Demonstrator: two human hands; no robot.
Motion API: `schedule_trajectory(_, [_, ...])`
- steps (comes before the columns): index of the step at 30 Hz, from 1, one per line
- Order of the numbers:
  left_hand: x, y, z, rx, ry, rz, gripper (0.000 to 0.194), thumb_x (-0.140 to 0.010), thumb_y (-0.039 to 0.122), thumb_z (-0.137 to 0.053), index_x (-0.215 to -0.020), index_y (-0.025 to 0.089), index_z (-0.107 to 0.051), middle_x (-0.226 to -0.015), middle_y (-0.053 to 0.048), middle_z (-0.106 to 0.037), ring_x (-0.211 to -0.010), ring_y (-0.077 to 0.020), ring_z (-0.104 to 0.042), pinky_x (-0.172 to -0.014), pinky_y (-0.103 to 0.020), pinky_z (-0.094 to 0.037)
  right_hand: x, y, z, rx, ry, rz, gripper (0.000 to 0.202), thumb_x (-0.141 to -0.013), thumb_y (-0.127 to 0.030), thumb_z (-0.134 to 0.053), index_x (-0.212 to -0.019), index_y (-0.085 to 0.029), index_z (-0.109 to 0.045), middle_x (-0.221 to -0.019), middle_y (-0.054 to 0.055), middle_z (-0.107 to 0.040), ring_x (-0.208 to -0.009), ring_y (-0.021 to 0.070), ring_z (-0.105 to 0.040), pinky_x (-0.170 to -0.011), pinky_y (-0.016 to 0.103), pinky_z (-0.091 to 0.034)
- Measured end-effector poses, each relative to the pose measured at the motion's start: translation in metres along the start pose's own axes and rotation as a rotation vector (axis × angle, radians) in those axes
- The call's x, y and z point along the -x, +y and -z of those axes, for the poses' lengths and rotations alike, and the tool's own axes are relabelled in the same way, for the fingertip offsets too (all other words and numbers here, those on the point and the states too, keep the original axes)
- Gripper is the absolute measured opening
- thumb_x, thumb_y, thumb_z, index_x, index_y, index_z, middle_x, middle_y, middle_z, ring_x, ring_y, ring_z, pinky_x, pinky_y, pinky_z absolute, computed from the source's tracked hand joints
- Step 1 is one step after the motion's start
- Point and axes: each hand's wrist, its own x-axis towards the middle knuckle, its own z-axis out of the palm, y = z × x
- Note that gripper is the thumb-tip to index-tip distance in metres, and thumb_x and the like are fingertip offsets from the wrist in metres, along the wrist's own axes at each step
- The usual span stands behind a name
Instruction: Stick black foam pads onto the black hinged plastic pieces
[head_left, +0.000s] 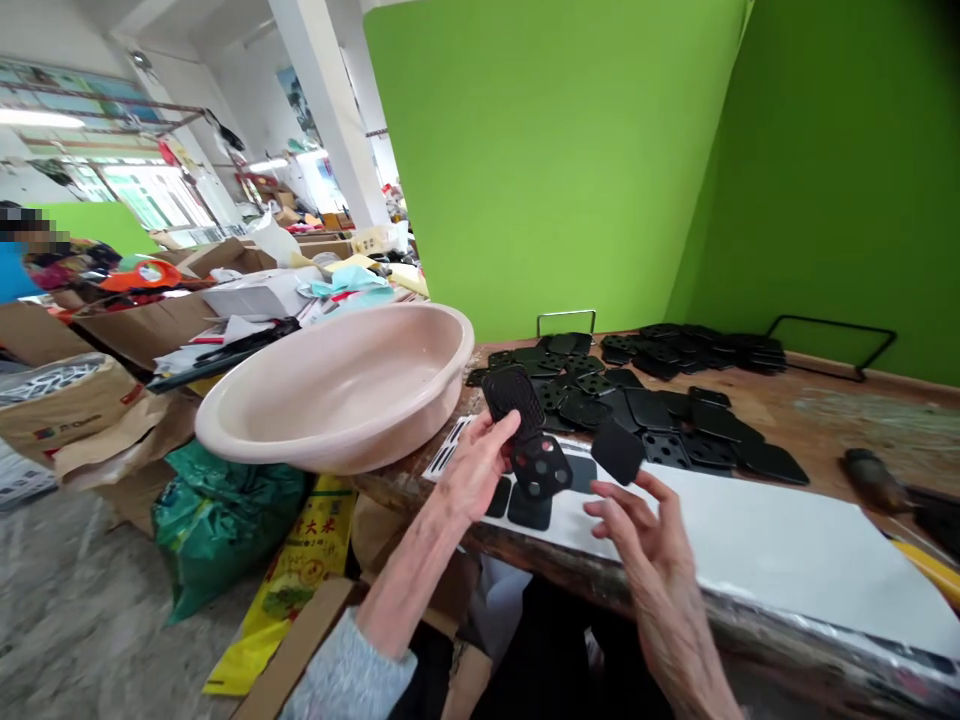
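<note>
In my left hand (480,465) a flat black ribbed pad (514,392) is pinched between thumb and fingers. Just under it hangs a black pad with round holes (551,465), seemingly in the same grip. My right hand (649,545) is raised with its fingers apart. A plain black square pad (617,452) shows just beyond its fingertips; whether they touch it, I cannot tell. Below my left hand, dark rounded pads (529,508) lie on a white sheet (757,530) along the table's front edge.
Loose black pads (592,395) spread over the wooden table (817,410), with another heap (690,345) behind. A pale pink basin (337,385) stands to the left. Green panels (562,160) rise behind. Bags and cartons crowd the floor; a person (52,250) is far left.
</note>
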Motion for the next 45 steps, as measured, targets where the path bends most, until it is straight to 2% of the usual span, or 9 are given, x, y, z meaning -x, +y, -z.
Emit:
schedule_trajectory(4, [0.06, -0.011, -0.014, 0.444, 0.129, 0.252, 0.03, -0.079, 0.038, -0.064, -0.098, 0.015, -0.062, -0.085, -0.007, -0.07, -0.06, -0.0156, -0.064, -0.052, -0.025, -0.049, 0.029, 0.002, -0.023, -0.015, -0.183, -0.124, 0.056, -0.079, -0.048, -0.064, -0.123, -0.024, -0.04, -0.089, 0.004, -0.069, -0.074, 0.019, -0.066, -0.069, 0.031, -0.051])
schedule_trajectory(10, [0.116, -0.041, -0.015, 0.565, 0.293, 0.509, 0.031, -0.079, 0.045, -0.061, -0.089, 0.016, -0.057, -0.063, -0.004, -0.063, -0.043, -0.0152, -0.056, -0.034, -0.023, -0.04, 0.089, 0.026, -0.015, 0.037, -0.098, -0.192, 0.064, -0.071, -0.045, -0.074, -0.123, -0.023, -0.044, -0.084, 0.003, -0.071, -0.079, 0.0229, -0.069, -0.071, 0.03, -0.055])
schedule_trajectory(15, [0.147, -0.056, -0.013, 0.61, 0.372, 0.581, 0.026, -0.079, 0.041, -0.062, -0.085, 0.016, -0.055, -0.061, -0.002, -0.061, -0.041, -0.0131, -0.054, -0.034, -0.022, -0.038, 0.12, 0.037, -0.006, 0.011, -0.19, -0.236, 0.059, -0.078, -0.04, -0.069, -0.125, -0.027, -0.036, -0.079, 0.0, -0.069, -0.072, 0.0193, -0.068, -0.069, 0.03, -0.055])
schedule_trajectory(28, [0.159, -0.065, -0.017, 0.64, 0.467, 0.639, 0.022, -0.078, 0.036, -0.065, -0.085, 0.017, -0.056, -0.063, -0.001, -0.063, -0.053, -0.0151, -0.062, -0.045, -0.021, -0.042, 0.137, 0.062, 0.001, -0.001, -0.226, -0.237, 0.046, -0.088, -0.037, -0.057, -0.125, -0.029, -0.031, -0.089, 0.001, -0.066, -0.081, 0.0169, -0.065, -0.073, 0.031, -0.051])
schedule_trajectory(32, [0.163, -0.062, -0.018, 0.658, 0.448, 0.585, 0.034, -0.078, 0.039, -0.066, -0.104, 0.018, -0.057, -0.071, -0.003, -0.067, -0.059, -0.0165, -0.065, -0.058, -0.027, -0.05, 0.124, 0.057, 0.023, 0.131, -0.148, -0.197, 0.033, -0.087, -0.039, -0.059, -0.115, -0.026, -0.049, -0.105, 0.002, -0.061, -0.095, 0.0158, -0.058, -0.087, 0.029, -0.045])
schedule_trajectory(36, [0.162, -0.059, -0.009, 0.721, 0.364, 0.63, 0.044, -0.083, 0.052, -0.055, -0.106, 0.014, -0.06, -0.075, -0.008, -0.069, -0.065, -0.0195, -0.067, -0.065, -0.031, -0.051, 0.115, 0.043, 0.051, 0.151, -0.068, -0.232, 0.02, -0.084, -0.04, -0.063, -0.098, -0.026, -0.06, -0.085, -0.002, -0.057, -0.077, 0.011, -0.053, -0.073, 0.02, -0.044])
schedule_trajectory(39, [0.162, -0.057, -0.002, 0.779, 0.293, 0.709, 0.055, -0.085, 0.06, -0.043, -0.101, 0.012, -0.063, -0.073, -0.01, -0.068, -0.066, -0.022, -0.067, -0.066, -0.033, -0.052, 0.121, 0.036, 0.059, 0.208, -0.123, -0.292, 0.023, -0.079, -0.041, -0.067, -0.094, -0.024, -0.061, -0.077, -0.001, -0.058, -0.068, 0.0116, -0.053, -0.06, 0.02, -0.044])
schedule_trajectory(43, [0.163, -0.056, 0.0, 0.818, 0.295, 0.741, 0.047, -0.088, 0.053, -0.045, -0.099, 0.013, -0.065, -0.075, -0.007, -0.067, -0.068, -0.0198, -0.065, -0.073, -0.036, -0.053, 0.133, 0.036, 0.057, 0.165, -0.228, -0.285, 0.056, -0.079, -0.036, -0.069, -0.128, -0.032, -0.043, -0.065, -0.004, -0.057, -0.057, 0.0126, -0.052, -0.052, 0.022, -0.044])
schedule_trajectory(45, [0.165, -0.057, -0.002, 0.835, 0.289, 0.742, 0.045, -0.089, 0.051, -0.045, -0.096, 0.012, -0.066, -0.078, -0.008, -0.067, -0.069, -0.0189, -0.065, -0.076, -0.036, -0.053, 0.136, 0.034, 0.056, 0.13, -0.251, -0.318, 0.056, -0.08, -0.036, -0.067, -0.129, -0.034, -0.04, -0.063, -0.005, -0.056, -0.055, 0.0125, -0.051, -0.051, 0.022, -0.043])
